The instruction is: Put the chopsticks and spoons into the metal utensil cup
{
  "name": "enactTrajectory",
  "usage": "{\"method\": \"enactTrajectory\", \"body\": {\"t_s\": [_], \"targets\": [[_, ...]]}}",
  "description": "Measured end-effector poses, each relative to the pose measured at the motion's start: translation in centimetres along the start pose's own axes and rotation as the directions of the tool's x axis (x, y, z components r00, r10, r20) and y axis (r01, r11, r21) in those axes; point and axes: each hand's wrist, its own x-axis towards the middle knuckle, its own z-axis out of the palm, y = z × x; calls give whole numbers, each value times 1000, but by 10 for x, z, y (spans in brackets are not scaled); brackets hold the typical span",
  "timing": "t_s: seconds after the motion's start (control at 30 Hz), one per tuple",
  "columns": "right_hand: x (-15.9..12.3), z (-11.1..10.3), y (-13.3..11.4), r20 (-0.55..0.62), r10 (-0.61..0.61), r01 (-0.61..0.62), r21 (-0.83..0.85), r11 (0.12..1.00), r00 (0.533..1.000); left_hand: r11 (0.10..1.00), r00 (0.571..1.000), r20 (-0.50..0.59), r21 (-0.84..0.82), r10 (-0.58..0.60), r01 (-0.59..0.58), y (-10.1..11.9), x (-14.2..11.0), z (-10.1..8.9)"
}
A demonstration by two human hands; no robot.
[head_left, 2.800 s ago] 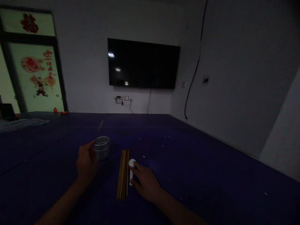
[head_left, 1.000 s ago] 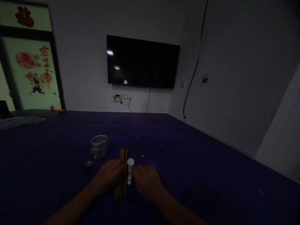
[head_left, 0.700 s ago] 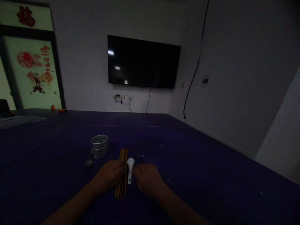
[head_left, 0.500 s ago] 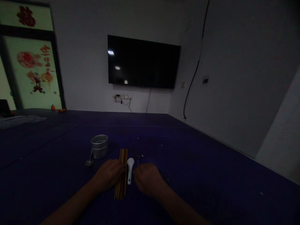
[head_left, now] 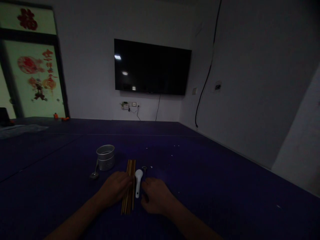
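Observation:
A bundle of wooden chopsticks (head_left: 130,166) lies lengthwise on the dark blue surface, with my left hand (head_left: 116,187) closed over its middle from the left side. Just right of the chopsticks is a white spoon (head_left: 138,186), bowl end away from me, touched by neither hand as far as I can see. My right hand (head_left: 156,196) is closed beside it, fingers curled on a small metal utensil (head_left: 144,168). Only that utensil's looped head shows beyond the fingers; its exact kind is unclear. A metal spoon (head_left: 94,174) leans by the silver perforated holder (head_left: 106,158) at left.
The blue surface (head_left: 212,186) stretches to the walls, with small white specks scattered on it. A television (head_left: 152,66) hangs ahead, and a black cable (head_left: 206,80) runs down the right wall. Orange items (head_left: 65,119) and plastic sheeting (head_left: 22,130) lie far left.
The small metal utensil's head has turned and shifted slightly left, closer to the white spoon. My right hand has rotated a little with it. My left hand stays on the chopsticks.

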Motion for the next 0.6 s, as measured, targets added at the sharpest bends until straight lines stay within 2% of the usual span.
{"method": "enactTrajectory", "body": {"t_s": [0.6], "targets": [[-1, 15, 7, -18, -2, 4, 106, 994, 1000, 1000, 1000, 21, 9, 5, -5, 3, 3, -3]]}}
